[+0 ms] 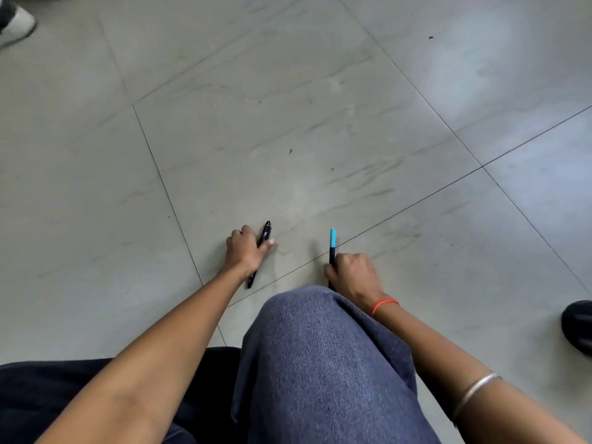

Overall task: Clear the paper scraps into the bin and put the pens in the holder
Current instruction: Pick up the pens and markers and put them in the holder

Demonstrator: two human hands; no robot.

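Note:
My left hand (245, 249) is low over the grey tiled floor, its fingers closed around a black pen (265, 233) whose ends stick out past the hand on both sides. To the right, my right hand (352, 274) grips a black pen with a light blue cap (333, 241), the cap pointing away from me. The two hands are about a hand's width apart. My raised knee in blue jeans (320, 363) hides the lower end of the blue-capped pen. No paper scraps, bin or pen holder are in view.
The floor (288, 107) is large grey marbled tiles with thin dark joints. A white and grey shoe (16, 24) shows at the top left corner. A black shoe (578, 325) sits at the right edge.

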